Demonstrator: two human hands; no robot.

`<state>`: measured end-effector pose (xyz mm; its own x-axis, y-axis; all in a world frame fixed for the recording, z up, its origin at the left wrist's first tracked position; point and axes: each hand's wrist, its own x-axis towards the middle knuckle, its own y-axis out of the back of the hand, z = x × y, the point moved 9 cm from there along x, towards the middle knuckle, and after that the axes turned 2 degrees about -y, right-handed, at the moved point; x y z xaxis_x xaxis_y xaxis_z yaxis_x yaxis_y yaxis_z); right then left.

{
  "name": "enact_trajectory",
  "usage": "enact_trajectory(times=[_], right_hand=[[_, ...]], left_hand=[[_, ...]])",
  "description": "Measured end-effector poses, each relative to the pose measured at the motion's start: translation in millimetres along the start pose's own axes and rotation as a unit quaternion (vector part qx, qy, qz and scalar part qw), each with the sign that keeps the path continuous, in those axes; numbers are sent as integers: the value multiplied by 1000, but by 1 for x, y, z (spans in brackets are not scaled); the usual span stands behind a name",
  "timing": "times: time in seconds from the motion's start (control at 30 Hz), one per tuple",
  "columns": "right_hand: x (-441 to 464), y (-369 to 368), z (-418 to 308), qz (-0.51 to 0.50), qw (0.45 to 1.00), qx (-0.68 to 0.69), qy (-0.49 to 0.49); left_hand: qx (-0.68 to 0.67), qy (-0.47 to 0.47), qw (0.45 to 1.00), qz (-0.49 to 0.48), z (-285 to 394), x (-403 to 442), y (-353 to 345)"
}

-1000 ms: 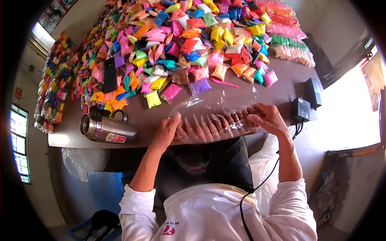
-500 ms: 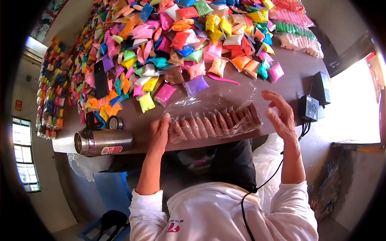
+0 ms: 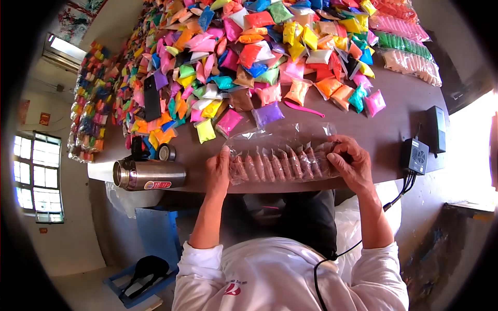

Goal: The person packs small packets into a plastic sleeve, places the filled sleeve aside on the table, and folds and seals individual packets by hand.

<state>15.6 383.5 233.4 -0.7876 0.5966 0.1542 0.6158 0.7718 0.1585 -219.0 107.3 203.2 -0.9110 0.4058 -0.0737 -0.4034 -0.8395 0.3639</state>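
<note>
Left hand (image 3: 218,168): pinched the clear bag (image 3: 282,165) of brown packets.
Right hand (image 3: 353,161): partly curled, gripped its opposite end.

So I've got this clear plastic bag (image 3: 282,161) by both ends, crinkly and loose along its far side, reddish-brown packets (image 3: 268,167) lined up inside, right by the table's (image 3: 386,137) near edge.
</note>
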Motion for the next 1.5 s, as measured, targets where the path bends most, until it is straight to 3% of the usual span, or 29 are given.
enact_trajectory(times=[0.1,0.17,0.3,0.4,0.63,0.73,0.8,0.83,0.93,1.0,1.1,1.17,1.3,1.43,1.47,1.5], right_hand=[[-3,1,6,21,999,20,-21],[-5,0,10,35,998,49,-36],[-2,3,3,38,998,42,21],[-5,0,6,29,999,46,1],[-6,-2,23,30,984,150,-92],[-4,5,10,38,998,32,-25],[-4,16,-26,85,987,-90,102],[-4,19,-40,96,979,-133,119],[0,10,-75,61,965,-193,164],[3,-32,-94,-81,939,-274,193],[6,-72,-97,-163,911,-329,189],[8,-85,-93,-155,899,-356,200],[16,-104,-66,-239,905,-333,109],[18,-106,-59,-279,879,-379,72],[19,-109,-61,-281,877,-383,72],[22,-111,-74,-255,878,-386,120]], left_hand=[[21,10,1000,9,-9,1,3],[-42,23,999,0,-12,3,-1],[-37,17,999,5,-2,2,-3],[-55,61,996,31,-6,-1,-5],[-116,44,992,-5,0,0,-10],[-76,38,996,-32,-3,2,-9],[-41,7,998,-44,-7,4,-7],[-42,6,998,-46,-11,5,-6],[-30,-37,998,-45,-6,7,-6],[-78,28,994,-73,-10,4,-12],[-84,24,993,-84,-3,1,-13],[-81,-7,993,-86,-1,0,-12],[-49,-117,990,-68,14,-4,-4],[-141,-87,983,-85,18,-12,-6],[-109,-124,983,-83,18,-11,-3],[-114,-123,982,-82,20,-12,-1]])
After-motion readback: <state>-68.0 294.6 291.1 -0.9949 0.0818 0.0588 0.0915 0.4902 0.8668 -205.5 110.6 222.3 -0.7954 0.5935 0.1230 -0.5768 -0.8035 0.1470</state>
